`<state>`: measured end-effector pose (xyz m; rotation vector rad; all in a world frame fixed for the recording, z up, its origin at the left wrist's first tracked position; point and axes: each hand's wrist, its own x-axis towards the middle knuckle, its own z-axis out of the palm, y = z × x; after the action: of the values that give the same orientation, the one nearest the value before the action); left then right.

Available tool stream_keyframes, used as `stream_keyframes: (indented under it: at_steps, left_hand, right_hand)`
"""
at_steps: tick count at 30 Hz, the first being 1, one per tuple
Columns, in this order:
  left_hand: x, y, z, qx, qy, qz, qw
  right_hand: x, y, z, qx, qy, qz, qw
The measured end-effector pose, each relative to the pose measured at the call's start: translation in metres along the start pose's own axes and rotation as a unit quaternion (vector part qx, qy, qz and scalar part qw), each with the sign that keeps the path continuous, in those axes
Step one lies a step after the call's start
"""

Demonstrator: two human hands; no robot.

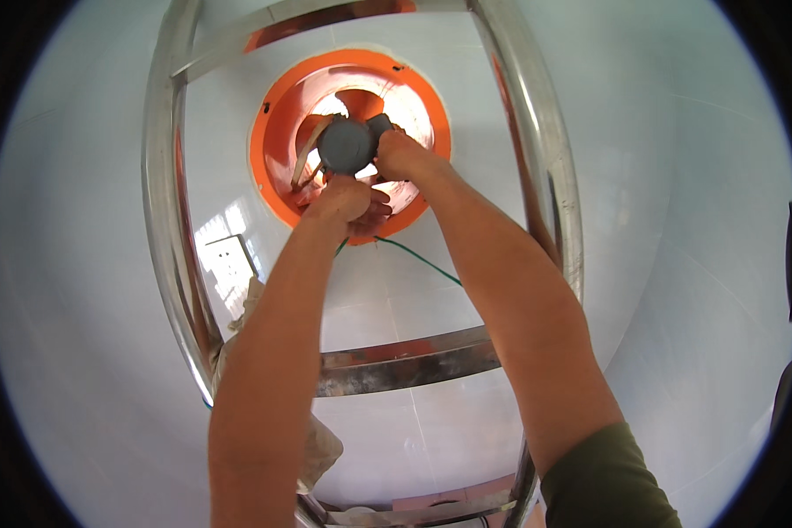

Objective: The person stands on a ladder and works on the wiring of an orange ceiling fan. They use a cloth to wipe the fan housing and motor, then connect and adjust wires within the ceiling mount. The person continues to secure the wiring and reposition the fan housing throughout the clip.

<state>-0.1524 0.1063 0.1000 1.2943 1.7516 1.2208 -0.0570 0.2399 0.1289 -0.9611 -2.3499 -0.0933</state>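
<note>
A round fan with a broad orange ring (263, 169) is set in the tiled wall, with a dark grey cylindrical motor (345, 146) at its middle. A smaller dark box (379, 124) sticks out at the motor's right. My right hand (401, 157) is closed against this box; the fingertips are hidden behind the hand. Just under the motor, my left hand (348, 201) has its visible fingers loosely curled, and its thumb side is hidden. What either hand holds is out of sight. A green wire (422, 257) hangs from the ring's lower edge, close below my left hand.
Shiny metal ladder rails (169, 211) (537, 114) stand on both sides of the fan, and a metal crossbar (409, 363) runs under my forearms. A wall socket (230, 262) is at the left. Beige cloth (322, 453) hangs beside my left forearm.
</note>
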Motion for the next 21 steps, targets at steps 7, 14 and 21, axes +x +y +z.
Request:
stream_keyframes:
  at_steps: [7,14,21]
  left_hand:
    - [-0.027,0.014,-0.049,0.163,0.061,0.091,0.981]
    - [0.025,-0.034,-0.045,0.417,0.177,0.272,0.849]
    - [0.03,-0.059,-0.04,0.434,0.144,0.401,0.794]
  right_hand:
    - [-0.018,-0.01,-0.01,0.027,-0.035,0.063,0.997]
    - [-0.022,-0.008,-0.013,0.052,-0.038,0.049,0.997]
    - [-0.016,-0.003,-0.009,0.064,-0.026,0.075,0.995]
